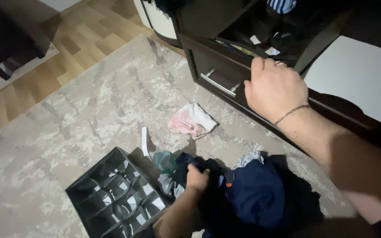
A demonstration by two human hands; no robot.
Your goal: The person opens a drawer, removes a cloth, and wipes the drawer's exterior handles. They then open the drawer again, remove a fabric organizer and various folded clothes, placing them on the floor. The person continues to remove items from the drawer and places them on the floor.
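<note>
Navy clothes (256, 194) heaped on the rug (89, 119) — soft, light, floppy (grab a bunched fold). Left hand (197, 178) fingers clench them; right hand (273, 88) fingers curl over the drawer (219, 66) edge.

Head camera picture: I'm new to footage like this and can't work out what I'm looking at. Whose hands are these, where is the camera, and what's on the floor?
There is no machine here. One camera sits on a person's head and looks down at their own two bare hands. The right hand, with a ring and a thin bracelet, grips the top edge of an open dark drawer. The left hand is closed on dark fabric in a pile of dark clothes on a pale patterned rug. Beside the pile lies a grey organiser box split into small compartments, which look empty. A pink and white cloth lies apart, nearer the drawer.
</note>
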